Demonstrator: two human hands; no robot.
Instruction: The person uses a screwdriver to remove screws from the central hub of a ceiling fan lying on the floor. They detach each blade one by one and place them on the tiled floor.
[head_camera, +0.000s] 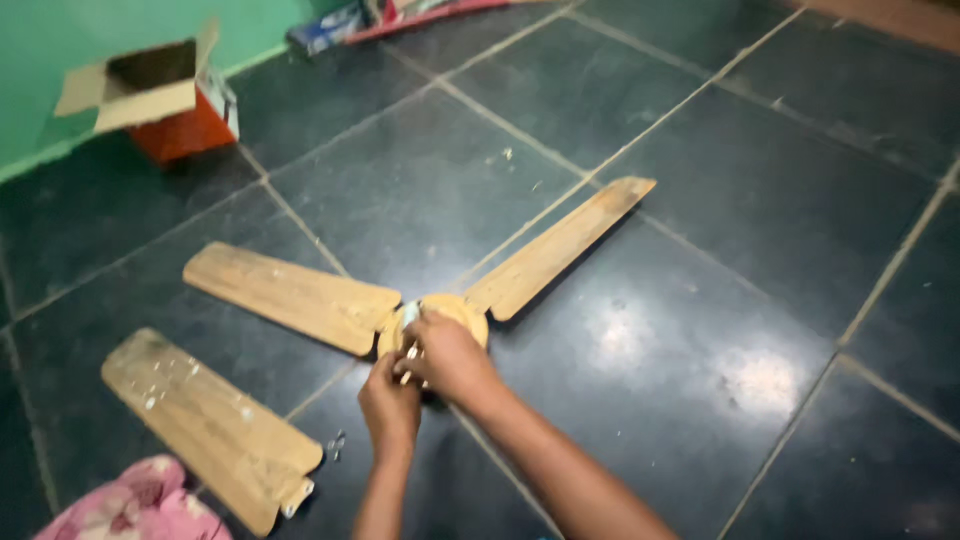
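Note:
A tan ceiling fan lies on the dark tiled floor. Its round hub (462, 308) carries two mounted blades: one (290, 297) reaching left, one (558, 247) reaching up to the right. A third blade (212, 427) lies loose on the floor at the lower left. My right hand (452, 358) rests on the hub's near side, fingers curled around a thin stick-like tool whose kind I cannot tell. My left hand (390, 410) sits just below it, touching the hub's edge, fingers closed; what it grips is hidden.
A few small screws (336, 446) lie on the floor by the loose blade's end. An open orange cardboard box (165, 95) stands by the green wall. Pink cloth (135, 505) is at the lower left. Flat packages (385, 18) lie at the top.

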